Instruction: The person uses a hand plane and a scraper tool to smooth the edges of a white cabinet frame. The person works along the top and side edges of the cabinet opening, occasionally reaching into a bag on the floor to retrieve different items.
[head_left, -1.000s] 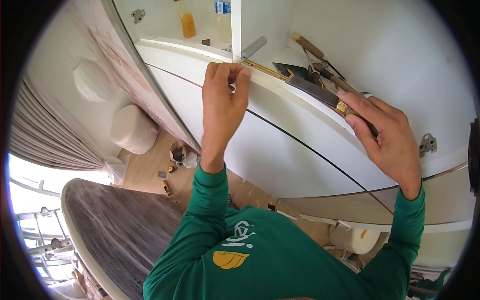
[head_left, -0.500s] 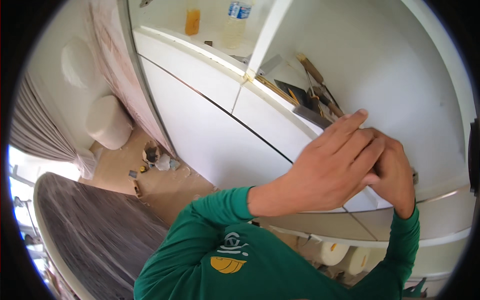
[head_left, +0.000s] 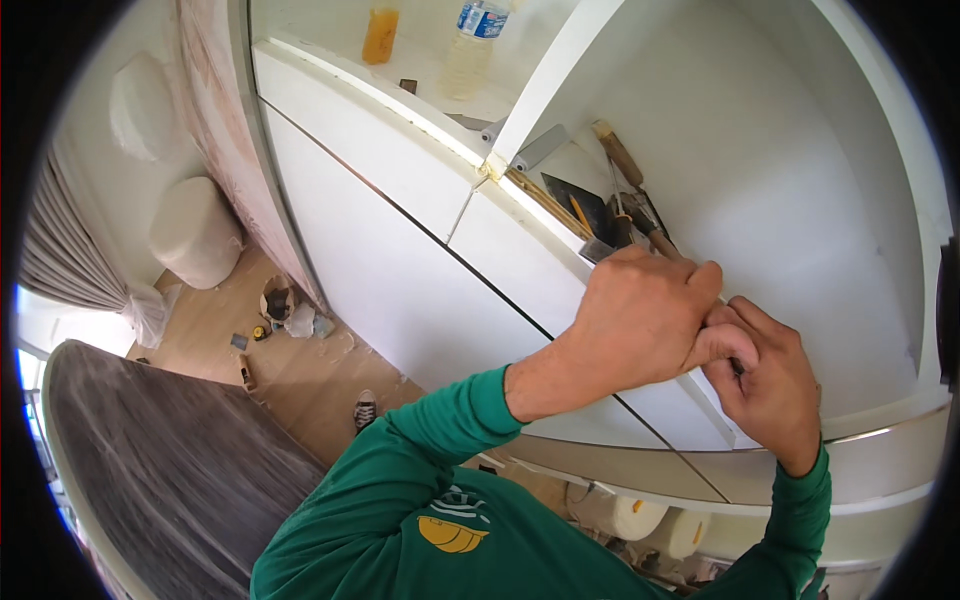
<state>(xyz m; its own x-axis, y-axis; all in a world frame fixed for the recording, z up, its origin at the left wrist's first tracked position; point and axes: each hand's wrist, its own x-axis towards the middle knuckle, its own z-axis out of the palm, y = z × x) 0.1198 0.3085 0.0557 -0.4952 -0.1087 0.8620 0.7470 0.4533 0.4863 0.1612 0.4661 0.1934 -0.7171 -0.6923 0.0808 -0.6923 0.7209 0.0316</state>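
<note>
The flat, dark grey metal blade of a hand tool (head_left: 597,250) lies along the top edge of the curved white cabinet front (head_left: 420,265), its squared end sticking out past the left hand (head_left: 650,310), so it seems lined up with that rim; whether it touches is hidden. The left hand's fingers are curled over the blade, probably to steady it, though whether they pinch it cannot be seen, and its bent thumb overlaps the right hand (head_left: 775,380). The right hand's fingers are folded around the tool's rear part, of which only a dark bit shows in the palm, likely giving control from behind. With the 2 hands meeting, the tool is probably kept from twisting. Just inside the open compartment, a brown wooden-handled tool (head_left: 622,155), a thin black sheet-like blade (head_left: 580,197) and a slim yellow pencil (head_left: 579,212) lie close together, presumably for easy reach. Across the white upright divider (head_left: 550,85), a clear plastic bottle with a blue label (head_left: 468,65) and an orange-filled container (head_left: 380,37) stand well apart from the hands, perhaps to avoid being knocked.
</note>
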